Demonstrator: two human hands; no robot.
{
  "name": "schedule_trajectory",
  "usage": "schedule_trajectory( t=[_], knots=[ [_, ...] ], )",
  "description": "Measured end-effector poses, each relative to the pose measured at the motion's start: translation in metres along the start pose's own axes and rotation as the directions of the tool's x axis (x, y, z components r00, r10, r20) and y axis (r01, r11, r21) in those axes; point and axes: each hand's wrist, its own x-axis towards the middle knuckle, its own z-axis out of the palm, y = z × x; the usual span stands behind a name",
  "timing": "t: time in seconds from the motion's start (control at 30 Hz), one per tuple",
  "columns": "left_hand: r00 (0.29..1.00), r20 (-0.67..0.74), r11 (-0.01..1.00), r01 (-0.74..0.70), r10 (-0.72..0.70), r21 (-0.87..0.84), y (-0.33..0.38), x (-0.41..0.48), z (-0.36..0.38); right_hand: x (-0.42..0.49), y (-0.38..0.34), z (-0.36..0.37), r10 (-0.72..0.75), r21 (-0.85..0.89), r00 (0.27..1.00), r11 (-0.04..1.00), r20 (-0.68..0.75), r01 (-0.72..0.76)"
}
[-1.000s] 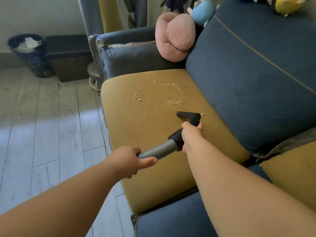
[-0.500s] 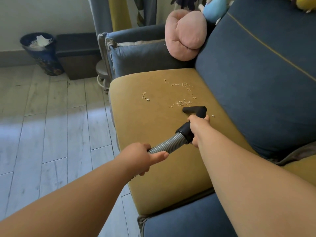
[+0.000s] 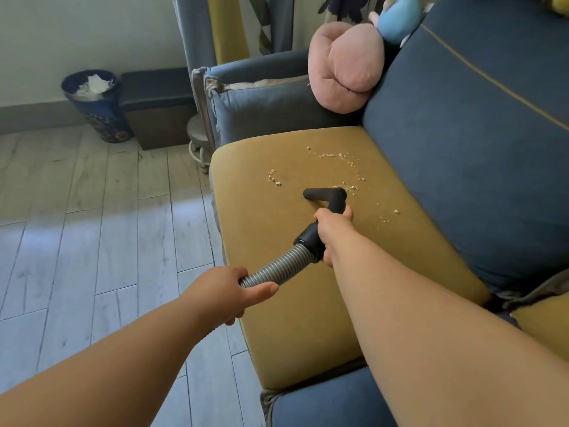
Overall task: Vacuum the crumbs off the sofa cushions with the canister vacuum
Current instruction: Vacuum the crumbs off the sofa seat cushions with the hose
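Living room, pale plank floor (image 3: 92, 226), blue sofa (image 3: 477, 134) with a mustard seat cushion (image 3: 277, 241). Crumbs (image 3: 338, 157) scattered on the cushion's far half, one small clump (image 3: 272, 177) off to the left, a few more (image 3: 386, 216) to the right. Black vacuum nozzle (image 3: 324, 195) lies flat on the cushion, its right end touching a crumb pile. Right hand (image 3: 331, 229) wrapped round the black handle just behind the nozzle. Left hand (image 3: 229, 291) grips the ribbed grey hose (image 3: 278, 268) lower down, thumb along it. Pink plush (image 3: 346, 66) against the armrest corner, blue plush (image 3: 397, 16) behind it. Patterned bin (image 3: 98, 109) with paper by the wall.
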Motion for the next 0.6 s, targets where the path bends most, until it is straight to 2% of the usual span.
schedule_trajectory(
  t=[0.3,0.6],
  knots=[
    [0.995,0.081,0.993,-0.070,0.062,0.094,0.019,-0.005,0.016,-0.007,0.017,-0.045,0.068,0.004,0.996,0.998,-0.060,-0.068],
    [0.982,0.152,0.979,-0.135,0.112,0.151,0.052,-0.015,0.032,-0.021,0.045,-0.106,0.154,0.117,0.973,0.984,-0.170,-0.135]
  ],
)
